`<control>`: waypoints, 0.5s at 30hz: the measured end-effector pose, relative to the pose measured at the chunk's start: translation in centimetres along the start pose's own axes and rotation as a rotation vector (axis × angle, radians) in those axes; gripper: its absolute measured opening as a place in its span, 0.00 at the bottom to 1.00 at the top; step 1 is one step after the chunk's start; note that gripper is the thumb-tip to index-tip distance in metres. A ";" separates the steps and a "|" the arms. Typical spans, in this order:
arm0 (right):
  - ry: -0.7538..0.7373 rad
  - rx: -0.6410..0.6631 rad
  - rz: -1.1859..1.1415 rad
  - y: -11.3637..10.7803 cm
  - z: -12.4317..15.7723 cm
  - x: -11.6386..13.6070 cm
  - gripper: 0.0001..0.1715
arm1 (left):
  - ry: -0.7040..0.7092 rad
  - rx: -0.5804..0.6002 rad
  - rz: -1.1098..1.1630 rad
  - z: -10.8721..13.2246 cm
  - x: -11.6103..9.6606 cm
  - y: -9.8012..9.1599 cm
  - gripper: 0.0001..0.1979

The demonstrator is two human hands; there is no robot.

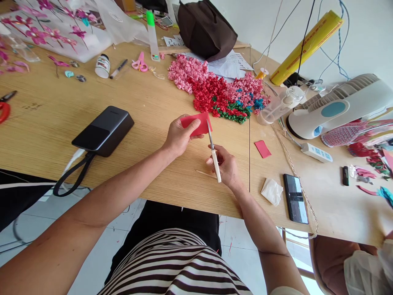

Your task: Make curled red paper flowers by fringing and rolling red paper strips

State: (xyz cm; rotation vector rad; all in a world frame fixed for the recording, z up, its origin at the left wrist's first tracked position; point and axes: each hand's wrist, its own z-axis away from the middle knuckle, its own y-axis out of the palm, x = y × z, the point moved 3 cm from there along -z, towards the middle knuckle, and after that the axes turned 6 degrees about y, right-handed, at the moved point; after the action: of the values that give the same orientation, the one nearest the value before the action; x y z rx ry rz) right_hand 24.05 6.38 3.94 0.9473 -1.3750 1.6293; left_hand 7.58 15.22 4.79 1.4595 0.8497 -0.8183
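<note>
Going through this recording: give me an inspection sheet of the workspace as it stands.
Surface: pale wooden table.
Job's things: red paper square, cream-handled scissors, heap of curled red, pink and green paper pieces.
Clutter: black power bank, phone, crumpled tissue, pink scissors, yellow-wrapped roll.
Grips: left hand pinches the paper; right hand holds the scissors, blades at the paper's edge.
Cables: white power strip, braided cord, black wires.
Surroundings: white wall, tiled floor.

Left hand [179, 136] pinches red paper [196, 123]; right hand [222, 166] holds scissors [214, 159], blades at paper's edge; red-pink paper curls [217, 96] at 12 o'clock.
</note>
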 end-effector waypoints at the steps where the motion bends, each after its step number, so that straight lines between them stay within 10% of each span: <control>1: 0.001 0.000 -0.001 0.0 0.0 0.0 0.44 | 0.000 -0.001 -0.001 0.0 0.0 0.0 0.25; 15: -0.001 -0.003 -0.003 0.1 -0.1 -0.2 0.44 | -0.001 0.001 -0.004 0.0 -0.1 0.1 0.27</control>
State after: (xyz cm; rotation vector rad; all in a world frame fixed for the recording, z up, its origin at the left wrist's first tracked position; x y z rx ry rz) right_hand 24.08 6.44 3.68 0.9480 -1.3752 1.6244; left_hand 7.66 15.17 4.94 1.4580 0.8522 -0.8228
